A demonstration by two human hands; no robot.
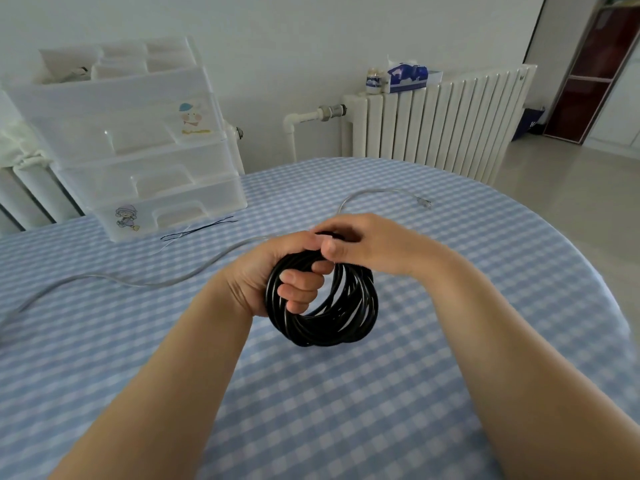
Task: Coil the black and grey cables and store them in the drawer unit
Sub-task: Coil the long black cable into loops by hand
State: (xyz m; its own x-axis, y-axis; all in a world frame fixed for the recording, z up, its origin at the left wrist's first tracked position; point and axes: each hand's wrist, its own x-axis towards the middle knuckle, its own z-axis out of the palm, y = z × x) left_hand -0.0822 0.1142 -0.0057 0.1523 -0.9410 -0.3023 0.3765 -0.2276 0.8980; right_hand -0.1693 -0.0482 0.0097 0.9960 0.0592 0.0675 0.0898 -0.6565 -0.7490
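The black cable [332, 320] is wound into a thick round coil held above the table. My left hand [277, 275] grips the coil's left side, fingers curled through the loop. My right hand [367, 244] pinches the top of the coil between thumb and fingers. The grey cable [138, 282] lies uncoiled across the tablecloth behind my hands, its clear plug end [425, 202] at the far right. The translucent white drawer unit [145, 157] stands at the table's far left, its drawers closed.
The table has a blue and white checked cloth [311, 410] and curves away at the right. Thin black and white twist ties [197, 230] lie in front of the drawer unit. A white radiator [440, 119] with a tissue box stands behind.
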